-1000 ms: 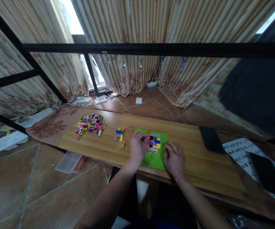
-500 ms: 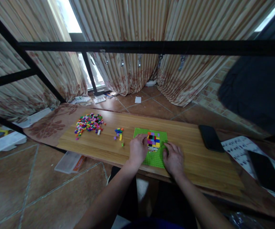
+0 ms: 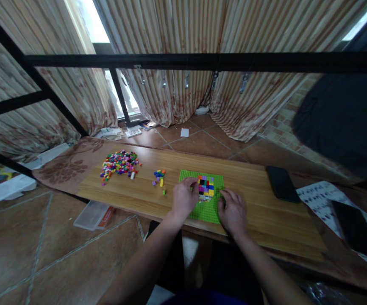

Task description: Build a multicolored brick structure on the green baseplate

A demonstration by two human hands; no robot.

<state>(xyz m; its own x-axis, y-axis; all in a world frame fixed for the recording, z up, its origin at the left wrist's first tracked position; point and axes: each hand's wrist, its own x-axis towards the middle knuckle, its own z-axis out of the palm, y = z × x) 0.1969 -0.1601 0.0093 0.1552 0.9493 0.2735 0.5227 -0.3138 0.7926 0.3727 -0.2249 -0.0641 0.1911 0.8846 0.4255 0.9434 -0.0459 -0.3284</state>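
A green studded baseplate [image 3: 204, 214] lies on the wooden board in front of me. On its middle sits a patch of small multicoloured toy bricks [image 3: 206, 188], set close together. My left hand [image 3: 184, 198] is over the plate's left side, thumb and fingertips pinched at the patch's left edge. Whatever lies between those fingertips is hidden or too small to name. My right hand [image 3: 233, 210] grips the plate's right edge, its fingers bent and the thumb on the studs. Left of the plate is a small group of loose bricks [image 3: 159, 177].
A large heap of mixed bricks [image 3: 120, 163] lies on the left of the wooden board [image 3: 253, 182]. A black phone [image 3: 282, 184] rests on the right, near a printed sheet [image 3: 317, 195] with another dark device [image 3: 358, 231] on it. A black metal rail [image 3: 183, 62] crosses ahead.
My left hand has shifted very slightly at the patch's left edge, still pinched. My right hand keeps its place at the baseplate's edge. The view has moved a little.
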